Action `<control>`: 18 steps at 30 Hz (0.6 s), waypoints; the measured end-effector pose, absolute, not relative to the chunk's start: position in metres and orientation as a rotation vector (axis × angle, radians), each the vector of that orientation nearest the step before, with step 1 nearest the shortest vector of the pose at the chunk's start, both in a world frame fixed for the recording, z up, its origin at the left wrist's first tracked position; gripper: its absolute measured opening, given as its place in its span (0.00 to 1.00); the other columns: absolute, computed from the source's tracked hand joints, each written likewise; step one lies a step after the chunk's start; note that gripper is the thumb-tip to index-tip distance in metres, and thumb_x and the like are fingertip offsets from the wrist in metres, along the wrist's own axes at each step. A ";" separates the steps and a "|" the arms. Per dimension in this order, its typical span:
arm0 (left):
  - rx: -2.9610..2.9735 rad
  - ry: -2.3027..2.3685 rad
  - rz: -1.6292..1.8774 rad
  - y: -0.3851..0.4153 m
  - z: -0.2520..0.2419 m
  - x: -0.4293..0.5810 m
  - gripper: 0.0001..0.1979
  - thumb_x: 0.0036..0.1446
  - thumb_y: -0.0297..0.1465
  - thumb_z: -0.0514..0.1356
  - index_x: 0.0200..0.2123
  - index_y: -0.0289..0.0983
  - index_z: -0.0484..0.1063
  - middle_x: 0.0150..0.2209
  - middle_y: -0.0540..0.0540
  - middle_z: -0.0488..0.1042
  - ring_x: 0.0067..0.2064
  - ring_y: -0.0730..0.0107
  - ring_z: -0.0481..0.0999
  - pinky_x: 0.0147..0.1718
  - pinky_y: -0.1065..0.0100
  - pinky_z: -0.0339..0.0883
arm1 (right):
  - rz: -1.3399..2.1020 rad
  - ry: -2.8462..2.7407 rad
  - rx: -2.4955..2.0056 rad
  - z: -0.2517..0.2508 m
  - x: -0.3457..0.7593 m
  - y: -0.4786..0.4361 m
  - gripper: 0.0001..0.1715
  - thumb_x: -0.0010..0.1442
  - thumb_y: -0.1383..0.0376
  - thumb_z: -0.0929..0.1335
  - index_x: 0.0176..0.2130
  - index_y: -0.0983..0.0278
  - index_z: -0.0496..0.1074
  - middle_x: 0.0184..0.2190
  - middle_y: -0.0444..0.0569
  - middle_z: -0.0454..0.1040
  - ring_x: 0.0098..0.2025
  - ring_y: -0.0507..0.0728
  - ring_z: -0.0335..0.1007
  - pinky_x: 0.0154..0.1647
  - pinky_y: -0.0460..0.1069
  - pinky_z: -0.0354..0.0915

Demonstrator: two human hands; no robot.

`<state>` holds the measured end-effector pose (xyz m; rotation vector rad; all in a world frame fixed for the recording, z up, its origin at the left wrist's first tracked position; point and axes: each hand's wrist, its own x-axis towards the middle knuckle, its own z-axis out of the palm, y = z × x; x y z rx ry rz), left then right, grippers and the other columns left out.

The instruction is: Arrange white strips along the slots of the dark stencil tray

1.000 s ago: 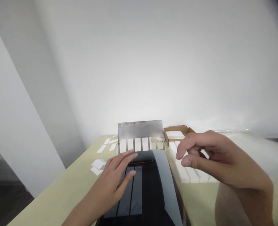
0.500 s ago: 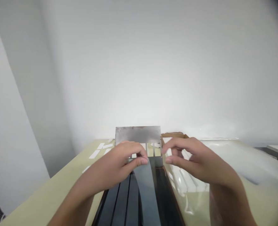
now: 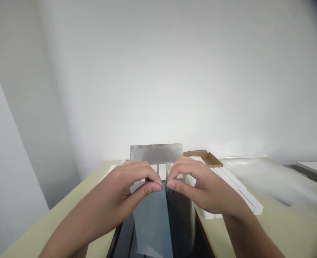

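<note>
In the head view, both hands meet close together above a dark tray (image 3: 205,233) with a brownish edge, which lies on the yellowish desk (image 3: 56,229) straight in front of the person. The left hand (image 3: 133,181) pinches the top end of a blue-grey strip (image 3: 153,222) between thumb and bent forefinger; the rest of the strip slants down over the tray toward the person. Holding it by the very end probably leaves its face uncovered.

The right hand (image 3: 201,186) has thumb and forefinger drawn together just beside the strip's top corner. A clear sheen shows below it, perhaps thin film, but I cannot tell whether those fingertips grip it. With the tips so near each other, the hands seem set for fine work at one corner.

Dark strips (image 3: 125,236) lie side by side in the tray's left part, likely lined up to keep them in order. Beyond the hands is a metal plate (image 3: 155,153) with white pieces (image 3: 162,171) in front of its lower part, partly hidden. To the right are a cardboard box (image 3: 213,159) and a row of long white bars (image 3: 237,186), seemingly kept within easy reach, then crumpled clear plastic (image 3: 276,182). A few white slips (image 3: 112,168) lie on the far left.
</note>
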<state>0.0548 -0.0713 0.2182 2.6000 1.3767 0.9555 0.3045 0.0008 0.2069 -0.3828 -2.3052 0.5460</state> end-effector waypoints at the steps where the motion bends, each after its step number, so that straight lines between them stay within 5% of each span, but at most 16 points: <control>1: 2.601 1.366 0.972 -0.071 0.218 0.055 0.11 0.75 0.38 0.58 0.40 0.46 0.79 0.38 0.55 0.79 0.39 0.71 0.76 0.40 0.71 0.66 | 0.568 -2.294 -0.382 0.207 0.304 0.001 0.07 0.73 0.62 0.70 0.40 0.60 0.77 0.36 0.43 0.77 0.43 0.55 0.71 0.49 0.51 0.63; 18: 2.611 1.326 1.045 -0.070 0.218 0.061 0.08 0.75 0.36 0.59 0.41 0.49 0.77 0.37 0.57 0.78 0.39 0.73 0.75 0.39 0.71 0.66 | 0.851 -2.281 -0.458 0.208 0.303 -0.002 0.11 0.73 0.57 0.70 0.39 0.59 0.77 0.34 0.41 0.75 0.38 0.52 0.71 0.43 0.48 0.64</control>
